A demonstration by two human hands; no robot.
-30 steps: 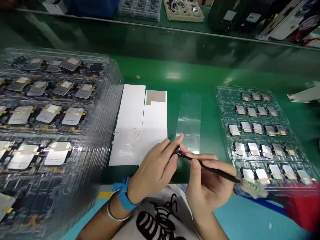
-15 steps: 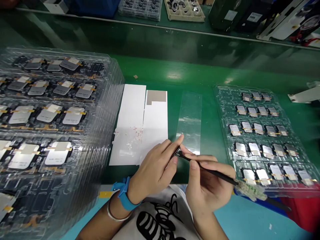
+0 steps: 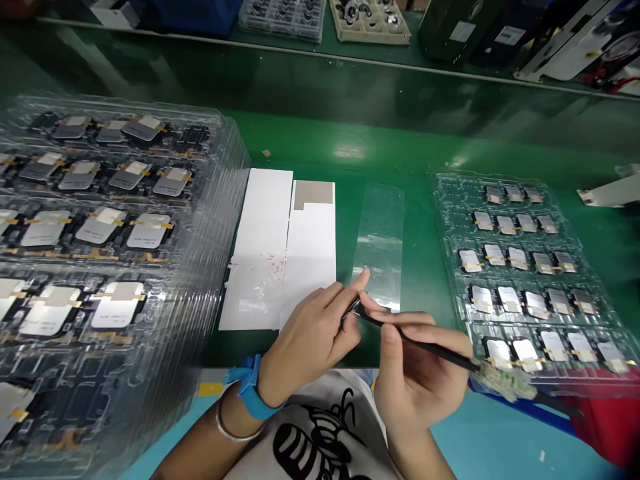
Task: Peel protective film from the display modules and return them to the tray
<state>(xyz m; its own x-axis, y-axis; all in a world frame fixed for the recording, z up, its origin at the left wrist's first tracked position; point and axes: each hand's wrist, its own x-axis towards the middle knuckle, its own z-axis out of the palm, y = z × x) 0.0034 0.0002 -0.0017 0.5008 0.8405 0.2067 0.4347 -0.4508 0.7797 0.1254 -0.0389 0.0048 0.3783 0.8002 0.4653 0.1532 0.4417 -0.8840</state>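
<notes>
Above the table's front edge, my left hand point(image 3: 315, 327) pinches a small dark part point(image 3: 351, 308), mostly hidden by the fingers. Its index finger points out over a clear plastic strip point(image 3: 381, 233). Like a pen, my right hand point(image 3: 423, 367) grips a slim black tool point(image 3: 435, 348), whose rear end carries a pale, frayed wrapping point(image 3: 505, 381). The tool's tip meets the dark part between my two hands. Whether the tip is split like tweezers cannot be made out. Left of the strip lie two white sheets point(image 3: 257, 227), one with small red and clear scraps on it.
A tall stack of clear trays point(image 3: 220, 173) holding square display-like modules rises on the left. Another clear tray point(image 3: 450, 220) with smaller modules lies on the right. Across the back runs a shelf point(image 3: 280, 50) bearing a blue bin point(image 3: 193, 13) and a beige parts tray point(image 3: 370, 33).
My left thumb has shifted slightly right and bent down beside the dark part. My right hand and the tool have moved a touch to the right, the tip staying at the part.
</notes>
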